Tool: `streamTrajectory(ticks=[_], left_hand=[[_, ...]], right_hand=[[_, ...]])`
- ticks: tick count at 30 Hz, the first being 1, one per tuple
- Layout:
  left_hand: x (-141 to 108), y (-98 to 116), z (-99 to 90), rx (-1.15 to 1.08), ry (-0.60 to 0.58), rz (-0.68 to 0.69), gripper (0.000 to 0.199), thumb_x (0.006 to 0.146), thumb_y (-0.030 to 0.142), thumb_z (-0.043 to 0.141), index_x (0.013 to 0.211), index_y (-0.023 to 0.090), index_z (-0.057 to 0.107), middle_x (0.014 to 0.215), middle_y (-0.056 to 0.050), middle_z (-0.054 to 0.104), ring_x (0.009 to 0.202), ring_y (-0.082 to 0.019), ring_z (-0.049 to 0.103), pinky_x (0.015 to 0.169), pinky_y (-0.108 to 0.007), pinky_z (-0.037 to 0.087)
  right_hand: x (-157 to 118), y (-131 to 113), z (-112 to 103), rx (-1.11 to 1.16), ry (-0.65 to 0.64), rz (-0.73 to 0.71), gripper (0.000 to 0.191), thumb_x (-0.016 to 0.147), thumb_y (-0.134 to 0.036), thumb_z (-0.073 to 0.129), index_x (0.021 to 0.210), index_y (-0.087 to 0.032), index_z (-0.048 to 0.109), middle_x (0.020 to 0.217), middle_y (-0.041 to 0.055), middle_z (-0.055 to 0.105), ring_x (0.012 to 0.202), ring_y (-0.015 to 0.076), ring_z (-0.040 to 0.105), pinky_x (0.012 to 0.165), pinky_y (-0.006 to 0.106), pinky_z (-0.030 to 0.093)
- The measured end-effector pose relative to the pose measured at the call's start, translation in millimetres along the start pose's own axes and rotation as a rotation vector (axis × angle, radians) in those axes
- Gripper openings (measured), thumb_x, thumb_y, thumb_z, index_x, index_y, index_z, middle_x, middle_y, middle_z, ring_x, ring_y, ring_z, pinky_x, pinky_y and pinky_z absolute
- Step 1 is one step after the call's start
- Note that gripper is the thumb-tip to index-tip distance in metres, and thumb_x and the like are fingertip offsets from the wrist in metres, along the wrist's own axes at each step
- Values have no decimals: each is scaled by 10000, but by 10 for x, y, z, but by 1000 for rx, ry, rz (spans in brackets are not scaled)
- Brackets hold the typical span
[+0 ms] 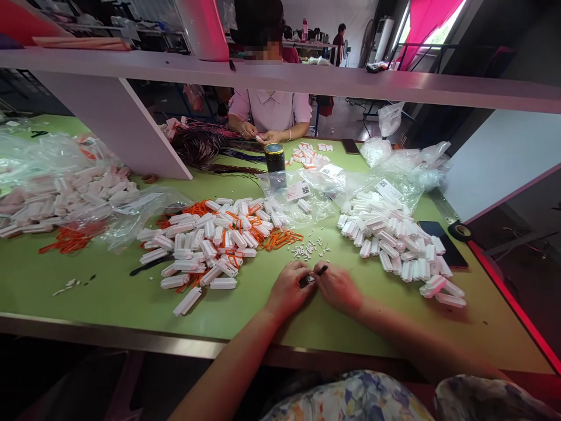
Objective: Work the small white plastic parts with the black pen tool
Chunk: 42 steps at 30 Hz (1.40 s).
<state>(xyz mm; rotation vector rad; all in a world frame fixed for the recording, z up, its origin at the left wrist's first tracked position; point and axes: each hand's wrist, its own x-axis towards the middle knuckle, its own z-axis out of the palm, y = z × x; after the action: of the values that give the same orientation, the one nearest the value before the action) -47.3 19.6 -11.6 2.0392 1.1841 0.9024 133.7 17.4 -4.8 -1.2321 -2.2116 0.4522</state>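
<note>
My left hand [287,287] and my right hand [338,289] meet near the front of the green table, both with fingers closed. Between the fingertips shows a small white piece [310,279], mostly hidden, pinched by my left hand. A thin black tool-like piece [323,270] sticks out of my right hand's fingers; its kind is unclear. Just beyond the hands lie several tiny white pins [304,251]. To the left is a heap of white plastic connector housings [197,245] mixed with orange clips [280,238]. Another heap of white housings [394,240] lies to the right.
Clear plastic bags [298,204] with labels lie behind the heaps, near a dark can [274,159]. A black tape roll [460,231] and a dark tablet-like slab [451,251] are at the right edge. A shelf [307,79] spans above; a co-worker [272,111] sits opposite.
</note>
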Motion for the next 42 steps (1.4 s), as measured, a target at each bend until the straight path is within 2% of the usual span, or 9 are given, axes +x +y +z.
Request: streamTrajectory(ticks=[4, 7, 18, 23, 26, 32, 42], left_hand=[[-4, 12, 2, 5, 10, -15, 114, 875, 275, 711, 961, 210, 746, 893, -46, 656, 914, -218, 620, 831, -323, 488], [-3, 16, 1, 9, 6, -11, 126, 879, 279, 710, 976, 207, 746, 894, -48, 657, 917, -218, 619, 828, -321, 488], [1, 11, -4, -3, -9, -7, 65, 884, 231, 677, 900, 199, 732, 903, -52, 653, 915, -217, 608, 828, -330, 483], [2, -8, 9, 8, 18, 2, 56, 847, 155, 665, 830, 197, 698, 906, -49, 666, 909, -213, 616, 825, -322, 488], [6, 5, -5, 11, 17, 4, 42, 854, 182, 674, 830, 198, 705, 894, -46, 666, 902, -212, 621, 826, -322, 490], [2, 35, -23, 13, 9, -16, 117, 881, 278, 696, 963, 208, 744, 901, -50, 667, 917, -215, 629, 820, -317, 497], [1, 6, -4, -9, -2, -21, 82, 880, 256, 675, 915, 216, 737, 897, -46, 659, 913, -210, 613, 838, -328, 490]], right_hand=[[-13, 52, -14, 194, 98, 59, 227, 1044, -327, 393, 864, -237, 499, 746, 13, 613, 684, 174, 603, 675, 277, 488], [-23, 78, -10, 255, 103, 88, 204, 1027, -325, 428, 861, -242, 512, 749, 13, 619, 696, 183, 609, 683, 293, 504], [-15, 17, 39, 13, 28, -3, 222, 1050, -286, 401, 910, -213, 558, 782, 51, 665, 695, 189, 619, 669, 290, 467], [44, -56, 48, -130, -51, -29, 251, 1046, -278, 399, 880, -206, 573, 772, 63, 662, 654, 189, 587, 639, 295, 427], [42, -35, 31, -65, -47, 3, 211, 1035, -278, 422, 906, -211, 574, 793, 55, 666, 690, 193, 608, 664, 290, 441], [-20, 71, 11, 219, 71, 109, 219, 1040, -332, 410, 875, -236, 517, 771, 10, 630, 716, 177, 618, 699, 278, 491], [-17, 30, 48, 38, 32, 14, 245, 1055, -319, 395, 912, -216, 565, 801, 56, 670, 709, 190, 626, 693, 295, 493]])
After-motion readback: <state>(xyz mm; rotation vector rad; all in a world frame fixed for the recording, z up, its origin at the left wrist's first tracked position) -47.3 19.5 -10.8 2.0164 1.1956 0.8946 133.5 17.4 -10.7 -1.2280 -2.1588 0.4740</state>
